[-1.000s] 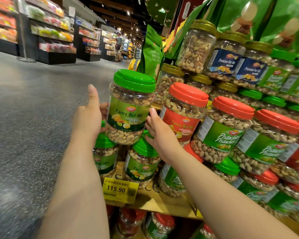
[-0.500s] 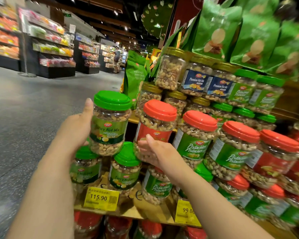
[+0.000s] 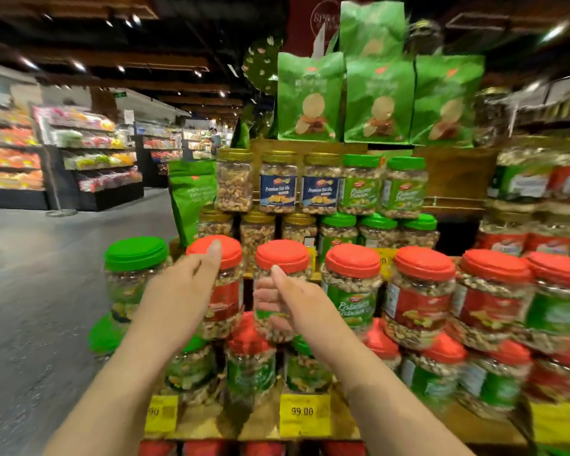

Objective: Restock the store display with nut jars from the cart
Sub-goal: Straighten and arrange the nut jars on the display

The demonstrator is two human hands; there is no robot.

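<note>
Reaching to the display [image 3: 260, 419], the right hand [image 3: 290, 296] curls around a red-lid jar [image 3: 282, 284] in the front row; the left hand [image 3: 181, 287] rests with straight fingers on the neighbouring jar [image 3: 226, 291].

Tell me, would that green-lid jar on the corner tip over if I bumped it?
Probably. The green-lid jar stands tall on the stack's outer corner, perched on another jar's lid. It looks packed with nuts, so likely heavy. Its clear plastic sides seem smooth, perhaps slippery.
</note>
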